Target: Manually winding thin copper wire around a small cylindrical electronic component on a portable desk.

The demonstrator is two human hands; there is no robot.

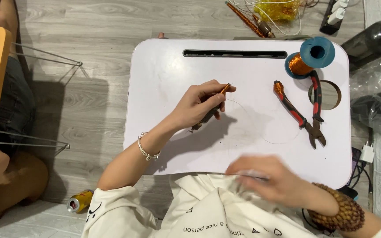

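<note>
Can [80, 201]: floor, lower left; lying on its side, yellow and red.
Bag [278, 9]: floor above desk [164, 79]; crinkled yellow.

1. A home room used for hobby craft: a low white plastic lap bench [164, 150] stands on the grey wood-look plank floor [98, 26].
2. A crushed yellow drink can [79, 201] lies on that floor.
3. A white plug charger [367, 153] and cables sit beside the bench.
4. A blue spool of copper wire [307, 59] and red-handled pliers [312, 110] lie on the bench.

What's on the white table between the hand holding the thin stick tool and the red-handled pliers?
Only a thin curved wire on bare white table, between the left hand and the red-handled pliers, in the head view.
</note>
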